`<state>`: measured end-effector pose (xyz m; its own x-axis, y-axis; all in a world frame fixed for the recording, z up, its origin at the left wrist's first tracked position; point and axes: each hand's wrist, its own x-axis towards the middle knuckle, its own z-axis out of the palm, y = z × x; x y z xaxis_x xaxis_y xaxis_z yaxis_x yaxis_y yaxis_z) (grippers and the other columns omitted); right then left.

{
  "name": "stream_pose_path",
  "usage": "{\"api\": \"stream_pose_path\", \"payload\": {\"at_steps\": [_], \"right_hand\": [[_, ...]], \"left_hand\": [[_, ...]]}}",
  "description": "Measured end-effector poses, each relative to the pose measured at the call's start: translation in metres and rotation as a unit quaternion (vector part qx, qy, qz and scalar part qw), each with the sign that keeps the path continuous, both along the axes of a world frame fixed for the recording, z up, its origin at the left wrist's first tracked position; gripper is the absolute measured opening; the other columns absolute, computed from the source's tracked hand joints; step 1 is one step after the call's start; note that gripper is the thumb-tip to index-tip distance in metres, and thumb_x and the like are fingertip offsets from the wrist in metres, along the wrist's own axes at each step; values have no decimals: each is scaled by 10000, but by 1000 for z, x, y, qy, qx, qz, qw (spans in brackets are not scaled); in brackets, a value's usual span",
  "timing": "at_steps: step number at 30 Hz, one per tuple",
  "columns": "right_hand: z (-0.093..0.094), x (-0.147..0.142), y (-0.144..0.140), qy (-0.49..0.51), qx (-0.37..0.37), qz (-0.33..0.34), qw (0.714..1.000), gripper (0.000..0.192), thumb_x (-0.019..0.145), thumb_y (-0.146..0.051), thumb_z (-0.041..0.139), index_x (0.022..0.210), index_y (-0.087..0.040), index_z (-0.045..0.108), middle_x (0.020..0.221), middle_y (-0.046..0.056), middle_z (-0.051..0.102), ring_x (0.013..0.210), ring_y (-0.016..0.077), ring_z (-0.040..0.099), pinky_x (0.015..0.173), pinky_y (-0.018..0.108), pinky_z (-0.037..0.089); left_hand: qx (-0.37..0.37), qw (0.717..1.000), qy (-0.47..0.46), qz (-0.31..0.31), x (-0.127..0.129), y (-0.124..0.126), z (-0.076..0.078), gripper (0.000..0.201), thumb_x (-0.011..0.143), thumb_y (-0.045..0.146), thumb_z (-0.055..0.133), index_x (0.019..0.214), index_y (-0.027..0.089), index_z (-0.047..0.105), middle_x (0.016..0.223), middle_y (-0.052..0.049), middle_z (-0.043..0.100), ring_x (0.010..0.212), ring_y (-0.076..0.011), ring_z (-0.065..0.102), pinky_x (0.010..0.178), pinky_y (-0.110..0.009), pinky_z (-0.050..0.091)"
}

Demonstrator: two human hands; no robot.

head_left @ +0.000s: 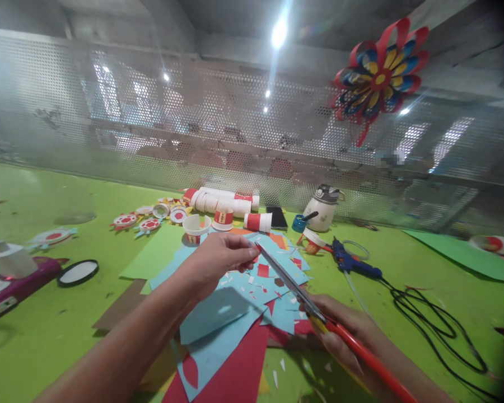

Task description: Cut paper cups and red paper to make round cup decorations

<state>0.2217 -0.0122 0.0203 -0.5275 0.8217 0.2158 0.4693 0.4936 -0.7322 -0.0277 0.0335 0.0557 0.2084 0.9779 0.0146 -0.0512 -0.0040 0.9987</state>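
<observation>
My right hand grips a pair of scissors with long metal blades and a red and yellow handle. The blades look close together and point up and left. At their tips my left hand is closed in a pinch; whatever it holds is too small to make out. Below both hands lie overlapping sheets of light blue paper, strewn with red and white scraps. A red paper sheet sticks out underneath, nearest me. Just beyond my left hand stands a cut white paper cup.
Red-and-white paper cups and cup stacks lie behind the paper. To the right are a blue glue gun with a looped black cable and a white flask. A purple power strip is at left.
</observation>
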Motion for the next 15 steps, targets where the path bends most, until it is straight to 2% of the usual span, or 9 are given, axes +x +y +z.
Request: {"api": "stream_pose_path", "payload": {"at_steps": [7, 15], "right_hand": [[0, 0, 2, 13, 0, 5, 1000, 422, 864, -578, 414, 891, -199, 598, 675, 40, 552, 765, 230, 585, 659, 299, 480], [1, 0, 1, 13, -3, 8, 1000, 449, 859, -607, 405, 884, -199, 589, 655, 38, 539, 845, 258, 595, 687, 315, 489]], "left_hand": [[-5, 1000, 3, -1, 1, -1, 3, 156, 648, 277, 702, 634, 127, 663, 566, -14, 577, 543, -103, 451, 570, -272, 331], [-15, 1000, -10, -6, -1, 1, 0, 168, 642, 280, 719, 656, 120, 670, 582, -17, 584, 555, -105, 478, 575, -269, 347]]}}
